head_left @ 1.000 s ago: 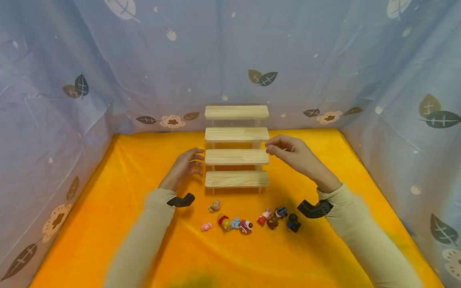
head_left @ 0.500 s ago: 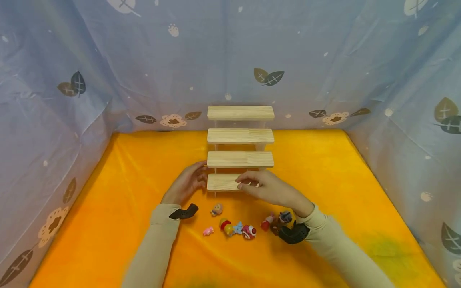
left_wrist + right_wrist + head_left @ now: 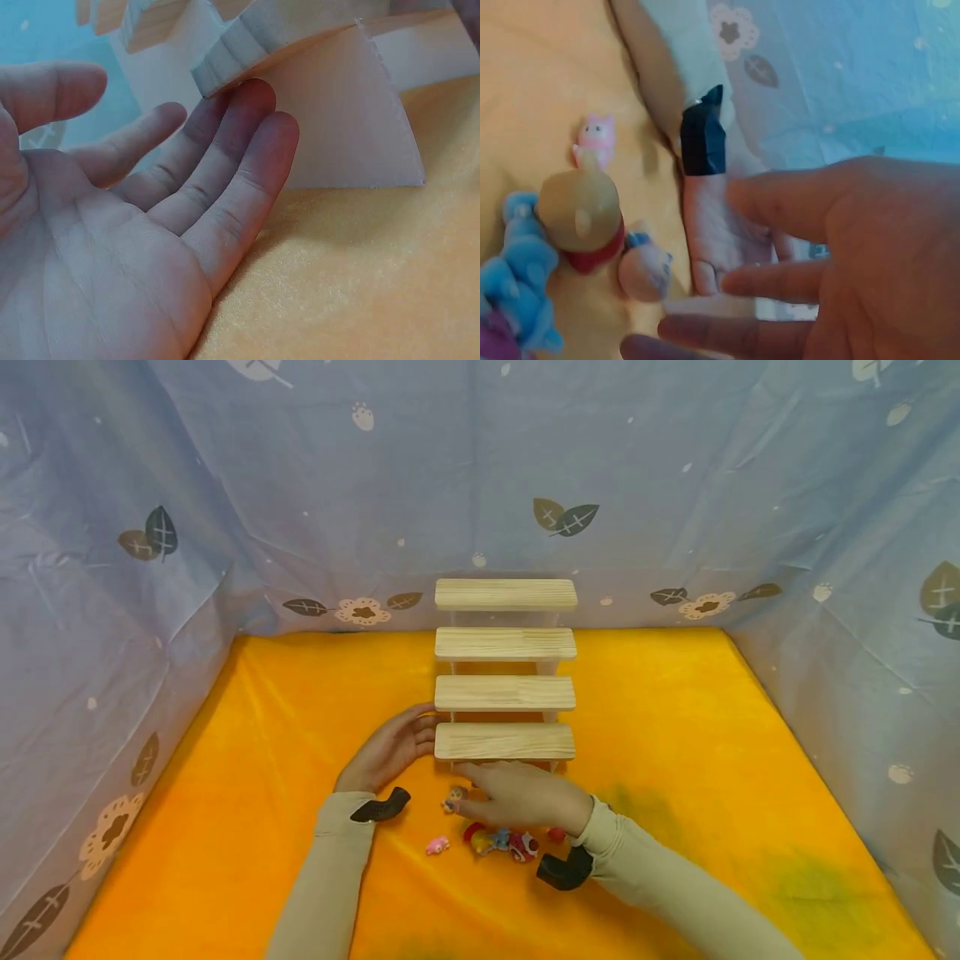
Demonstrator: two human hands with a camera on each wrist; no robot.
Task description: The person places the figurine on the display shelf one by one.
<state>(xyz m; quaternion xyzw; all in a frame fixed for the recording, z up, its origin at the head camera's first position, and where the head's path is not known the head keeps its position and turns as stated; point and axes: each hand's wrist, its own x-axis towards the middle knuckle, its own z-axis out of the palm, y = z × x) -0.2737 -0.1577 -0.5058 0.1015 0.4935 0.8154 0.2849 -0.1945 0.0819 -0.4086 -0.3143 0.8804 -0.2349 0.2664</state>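
The right hand (image 3: pixel 521 793) hovers low near the middle of the frame, just in front of the bottom plank of a pale wooden step stand (image 3: pixel 505 742), its thumb beside a small beige figure (image 3: pixel 453 799). In the right wrist view its fingers reach out loosely with a gap between them and that figure, so it grasps nothing. Over to the left of the stand, the left hand (image 3: pixel 390 750) has its fingers loosely extended, its grip released; in the left wrist view the fingertips come up under the end of a plank, next to a translucent side panel (image 3: pixel 337 127), though I cannot tell how firmly they touch. The stand sits upright at the centre, four planks stepping up toward the back. Below it, at lower middle, lie a pink figure (image 3: pixel 437 845) by itself and, bunched together, a yellow figure (image 3: pixel 476 839) with red on it, a blue figure (image 3: pixel 500 839) and a maroon figure (image 3: pixel 522 847). A red thing (image 3: pixel 556 835) peeks out by the right wrist, mostly hidden. It all rests on orange-yellow cloth (image 3: pixel 660 710), with a leaf-patterned blue-grey curtain (image 3: pixel 375 485) hanging behind and along both sides
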